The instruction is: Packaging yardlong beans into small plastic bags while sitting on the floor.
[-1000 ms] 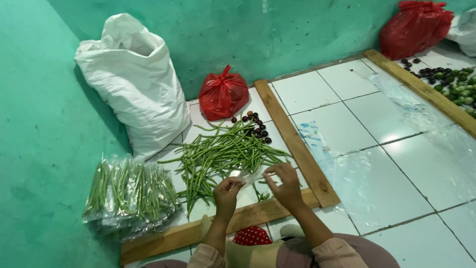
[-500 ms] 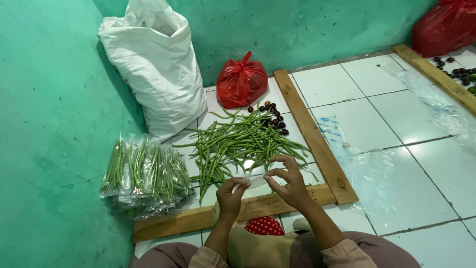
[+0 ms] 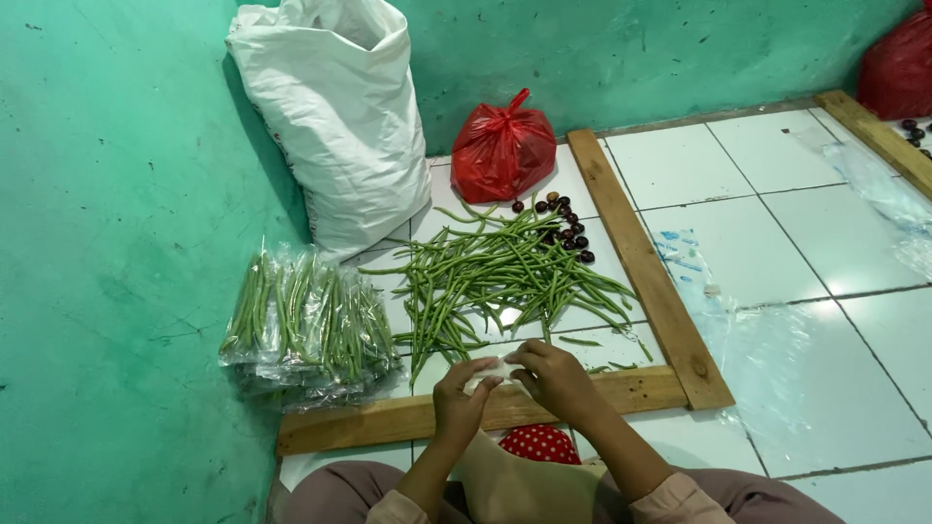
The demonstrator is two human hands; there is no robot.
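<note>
My left hand [image 3: 462, 396] and my right hand [image 3: 551, 376] meet over the near wooden batten [image 3: 388, 421], fingers pinched on a small clear plastic bag [image 3: 492, 372] between them. Just beyond lies a loose pile of long green beans [image 3: 495, 277] on the white tiled floor. To the left, against the green wall, sits a stack of bean bundles packed in clear plastic [image 3: 306, 325]. A few small dark round fruits [image 3: 568, 225] lie at the pile's far edge.
A large white sack [image 3: 335, 116] stands in the corner, a tied red plastic bag [image 3: 500, 150] beside it. A wooden batten [image 3: 646, 267] runs along the right of the beans. Clear plastic sheeting [image 3: 757, 349] lies on the tiles; another red bag [image 3: 898, 63] is far right.
The view has swung rightward, so the beans and sack sit more central. Both hands have drawn closer together on the plastic bag, nearer the wooden batten.
</note>
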